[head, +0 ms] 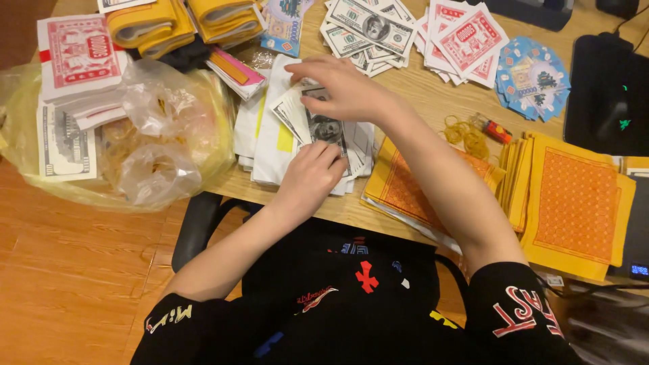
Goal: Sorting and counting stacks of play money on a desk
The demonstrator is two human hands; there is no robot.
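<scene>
Left hand (312, 177) pressing grey banknote stack (318, 125) at tabletop (433, 101) centre, fingers clenched on it, right hand (341, 88) pinching top note, orange paper sheets (574, 203) at three o'clock, rubber bands (466, 134) between

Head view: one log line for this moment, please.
left hand: pressing banknote stack | right hand: fingers on stack's top edge | beside: plastic bag, orange paper sheets

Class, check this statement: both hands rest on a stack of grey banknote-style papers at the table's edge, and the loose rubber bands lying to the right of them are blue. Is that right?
Not quite. The head view shows the rubber bands are yellow, not blue. The rest holds: the left hand and right hand rest on the grey banknote-style papers at the table edge.
</scene>
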